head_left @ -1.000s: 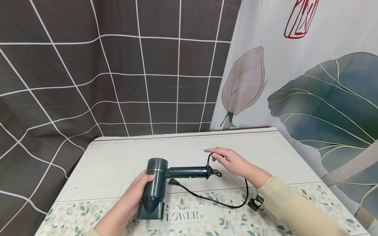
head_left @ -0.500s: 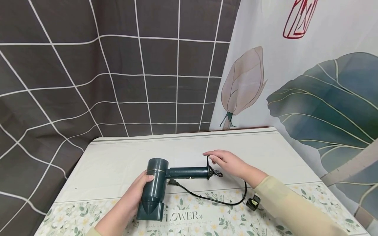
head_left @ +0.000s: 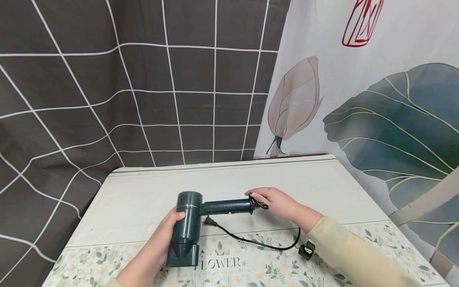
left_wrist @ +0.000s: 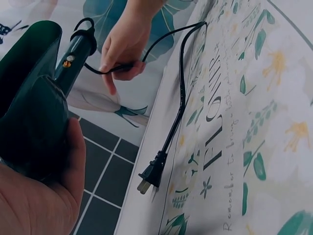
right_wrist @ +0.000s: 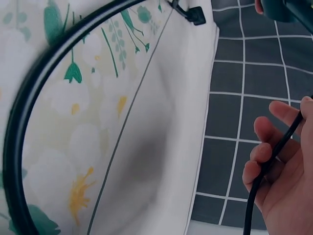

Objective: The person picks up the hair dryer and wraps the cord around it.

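Observation:
A dark green hair dryer [head_left: 187, 227] is held up over the table, its nozzle [head_left: 183, 256] toward the person. My left hand [head_left: 168, 226] grips its barrel, thumb across the near side. The handle [head_left: 226, 206] points right and ends in a coiled cord guard. Beside that end, my right hand [head_left: 277, 202] holds the black cord [right_wrist: 274, 161], which crosses the palm under curled fingers in the right wrist view. From there the cord curves down across the cloth to its two-pin plug [left_wrist: 152, 171], lying just right of the barrel in the head view.
A cream tablecloth [head_left: 172, 179] with a printed floral band and the word FLOWER covers the table. A dark grid curtain [head_left: 193, 103] hangs behind it; a white curtain with painted leaves [head_left: 394, 123] hangs at the right. A small black device [head_left: 307, 250] sits against the right sleeve.
My right hand has dropped closer to the handle's end, and the cord loop that stood up there has drawn in around it. The handle has tipped up slightly; my left hand keeps its grip.

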Available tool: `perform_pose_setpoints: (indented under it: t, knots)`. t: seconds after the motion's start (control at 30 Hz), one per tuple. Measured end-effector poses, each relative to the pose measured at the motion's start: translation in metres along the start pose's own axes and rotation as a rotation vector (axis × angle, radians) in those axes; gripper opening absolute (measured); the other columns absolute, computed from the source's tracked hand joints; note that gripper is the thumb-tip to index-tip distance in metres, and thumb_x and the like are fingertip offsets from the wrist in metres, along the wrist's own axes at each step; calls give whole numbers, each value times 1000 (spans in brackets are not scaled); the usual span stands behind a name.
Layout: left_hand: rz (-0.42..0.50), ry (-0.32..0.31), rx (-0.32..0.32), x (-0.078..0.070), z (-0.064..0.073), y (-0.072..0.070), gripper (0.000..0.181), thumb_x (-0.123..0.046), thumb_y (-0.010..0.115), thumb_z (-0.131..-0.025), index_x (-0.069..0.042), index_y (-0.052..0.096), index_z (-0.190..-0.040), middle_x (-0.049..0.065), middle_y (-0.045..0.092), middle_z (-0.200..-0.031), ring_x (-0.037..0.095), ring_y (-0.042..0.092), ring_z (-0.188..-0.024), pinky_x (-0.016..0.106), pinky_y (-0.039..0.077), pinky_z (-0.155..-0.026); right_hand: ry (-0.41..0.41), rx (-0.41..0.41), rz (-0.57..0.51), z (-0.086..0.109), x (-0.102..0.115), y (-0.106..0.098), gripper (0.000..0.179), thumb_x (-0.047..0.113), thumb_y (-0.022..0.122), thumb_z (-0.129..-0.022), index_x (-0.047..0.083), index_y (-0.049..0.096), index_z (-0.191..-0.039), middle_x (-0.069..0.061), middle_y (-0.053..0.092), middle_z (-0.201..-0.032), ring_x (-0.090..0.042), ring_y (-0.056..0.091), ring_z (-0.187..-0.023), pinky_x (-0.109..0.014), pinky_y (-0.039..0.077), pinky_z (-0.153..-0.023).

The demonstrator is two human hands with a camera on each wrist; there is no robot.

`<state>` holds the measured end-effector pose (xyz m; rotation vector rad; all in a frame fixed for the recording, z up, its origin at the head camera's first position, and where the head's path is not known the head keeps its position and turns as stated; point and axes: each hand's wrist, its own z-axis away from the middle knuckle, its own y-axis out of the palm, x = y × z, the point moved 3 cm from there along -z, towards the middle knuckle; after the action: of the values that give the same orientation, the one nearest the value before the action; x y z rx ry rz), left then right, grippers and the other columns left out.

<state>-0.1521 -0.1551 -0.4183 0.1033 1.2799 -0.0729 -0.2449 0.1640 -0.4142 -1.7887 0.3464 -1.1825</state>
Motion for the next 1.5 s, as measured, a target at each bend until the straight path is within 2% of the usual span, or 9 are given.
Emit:
perform_pose_setpoints:
  t: [0.07, 0.17, 0.3, 0.43, 0.5, 0.67, 0.87, 1.1, 1.5]
  knots:
    - [8, 6, 1, -1, 0, 1, 73, -37, 43, -99, -10, 12, -159, 17, 53, -122, 24, 61, -96, 37, 48, -83, 3, 1, 38, 1, 2, 2, 31, 27, 49, -105, 18, 66, -129, -2, 67, -126, -26, 59, -122, -48, 44, -102]
    - [5, 9, -1, -1, 0, 1, 74, -38, 41, -99, -10, 8, -159, 17, 52, -123, 23, 60, -97, 36, 48, -82, 33, 9, 80, 3, 5, 5, 23, 18, 53, -103, 19, 70, -117, -2, 71, -106, -22, 66, -101, -45, 50, -91]
    - [12, -4, -7, -2, -1, 2, 75, -41, 39, -100, -12, 5, -160, 16, 51, -126, 23, 59, -99, 36, 46, -84, 55, 4, 162, 7, 14, 8, 21, 21, 52, -103, 17, 72, -100, 4, 66, -82, -13, 60, -76, -38, 50, -75]
    - [27, -3, -20, -3, -1, 4, 73, -42, 38, -100, -14, 6, -160, 14, 51, -126, 22, 58, -101, 36, 44, -87, -21, -25, 258, 10, 24, 12, 28, 26, 49, -104, 11, 71, -93, 9, 58, -71, -7, 52, -64, -32, 45, -65]
    - [29, 6, -25, -3, -1, 4, 72, -42, 37, -101, -15, 7, -160, 14, 51, -127, 21, 57, -103, 35, 43, -88, -54, -38, 269, 11, 28, 14, 32, 28, 46, -106, 10, 72, -97, 6, 62, -73, -9, 57, -66, -33, 49, -68]
    - [37, 15, -53, -5, -1, 5, 70, -41, 36, -102, -15, 8, -160, 13, 50, -130, 21, 57, -105, 35, 41, -90, -67, -60, 260, 15, 38, 18, 36, 33, 44, -107, 13, 73, -113, 1, 73, -106, -17, 68, -100, -41, 52, -89]
    - [17, 37, -94, -6, -2, 6, 70, -41, 36, -103, -13, 7, -160, 15, 48, -134, 22, 56, -111, 43, 36, -101, -65, -95, 307, 20, 48, 19, 25, 29, 50, -105, 15, 71, -106, 7, 70, -91, -10, 66, -85, -38, 53, -78]
    - [-11, 55, -156, -7, -4, 3, 67, -40, 39, -104, -15, 10, -159, 15, 48, -135, 24, 55, -114, 43, 38, -100, -122, -157, 346, 26, 59, 14, 21, 17, 60, -98, 8, 70, -115, -3, 74, -105, -18, 70, -97, -39, 55, -83]
    - [-78, 62, -155, -8, -6, 8, 73, -36, 45, -103, -13, 6, -160, 20, 38, -147, 35, 42, -132, 64, 22, -111, -223, -310, 426, 30, 61, -4, 8, 17, 69, -94, 14, 71, -100, 5, 70, -90, -11, 67, -82, -33, 55, -72]
